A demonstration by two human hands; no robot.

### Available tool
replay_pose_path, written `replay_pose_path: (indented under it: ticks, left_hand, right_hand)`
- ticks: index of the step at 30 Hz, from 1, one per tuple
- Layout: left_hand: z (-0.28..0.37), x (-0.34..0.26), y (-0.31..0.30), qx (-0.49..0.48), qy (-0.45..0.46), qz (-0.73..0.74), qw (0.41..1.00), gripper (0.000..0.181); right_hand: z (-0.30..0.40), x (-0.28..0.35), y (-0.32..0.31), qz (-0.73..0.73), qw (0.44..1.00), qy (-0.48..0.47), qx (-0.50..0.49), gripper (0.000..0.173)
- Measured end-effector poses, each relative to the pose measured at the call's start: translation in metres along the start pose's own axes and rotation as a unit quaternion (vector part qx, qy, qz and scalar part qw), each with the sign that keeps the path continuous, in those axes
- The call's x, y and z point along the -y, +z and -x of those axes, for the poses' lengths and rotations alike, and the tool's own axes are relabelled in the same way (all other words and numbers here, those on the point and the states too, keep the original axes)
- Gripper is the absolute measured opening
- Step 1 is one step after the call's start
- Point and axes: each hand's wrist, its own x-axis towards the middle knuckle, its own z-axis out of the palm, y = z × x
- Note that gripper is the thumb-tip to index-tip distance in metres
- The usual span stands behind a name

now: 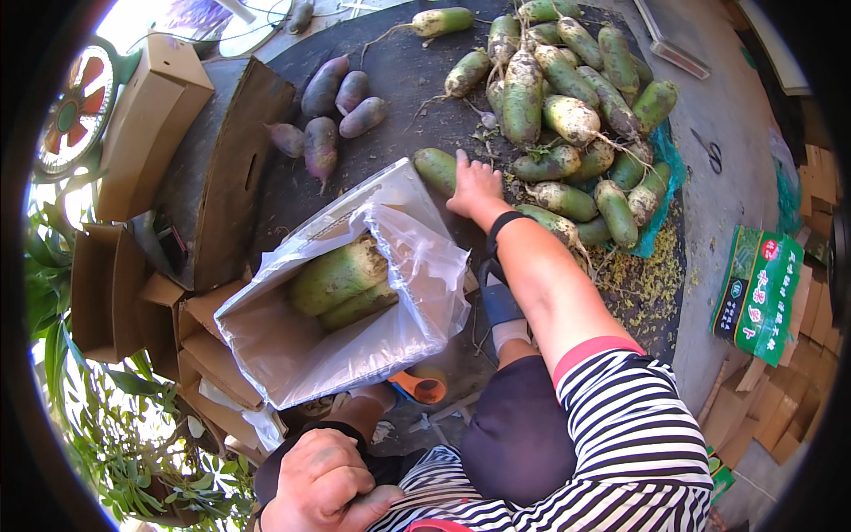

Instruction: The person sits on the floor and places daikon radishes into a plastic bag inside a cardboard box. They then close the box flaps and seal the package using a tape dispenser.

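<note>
My right hand (477, 186) reaches forward and grips the right end of a green radish (435, 171) lying on the dark mat, between thumb and index finger. Just left of that arm, a box lined with a clear plastic bag (419, 266) stands tilted with its mouth toward me. Inside it lie large green radishes (342, 276), side by side. Near my knee, my left hand (326, 475) is curled with nothing visible in it. A heap of soil-stained green radishes (565, 86) spreads right of my right hand, partly over a teal net bag (658, 193).
Several purple radishes (322, 143) lie on the mat (405, 80), behind the box. Open cardboard boxes (106, 292) and a fan (73, 110) stand left. An orange tape roll (422, 387) sits under the box. Scissors (711, 151) and printed green packaging (758, 296) are right.
</note>
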Motion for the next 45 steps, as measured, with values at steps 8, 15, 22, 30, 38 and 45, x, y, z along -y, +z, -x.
replay_pose_path:
  ticks: [8,15,22,30,38,45]
  left_hand:
    - [0.031,-0.017,-0.013,0.066,-0.073,-0.017,0.995,0.021]
    - [0.022,-0.005,0.013,0.007,-0.048,-0.218,0.975,0.049]
    - [0.04,0.021,0.038,0.06,-0.153,-0.257,0.952,0.057]
    - [0.048,0.039,0.057,0.04,-0.107,-0.361,0.926,0.052]
    - [0.046,0.039,0.05,0.084,-0.111,-0.365,0.921,0.048]
    - [0.049,0.041,0.048,0.079,-0.116,-0.337,0.931,0.044]
  right_hand:
    - [0.043,-0.097,-0.06,-0.649,0.736,-0.063,0.183,0.087]
    - [0.143,-0.118,-0.212,-0.678,0.697,-0.23,0.034,0.082]
    - [0.218,0.042,-0.316,-0.631,0.617,-0.466,0.059,0.08]
    - [0.213,0.186,-0.211,-0.316,0.788,-0.463,0.255,0.088]
    - [0.18,0.216,-0.145,0.128,0.875,-0.373,0.279,0.083]
    - [0.19,0.229,-0.131,0.238,0.855,-0.382,0.258,0.078]
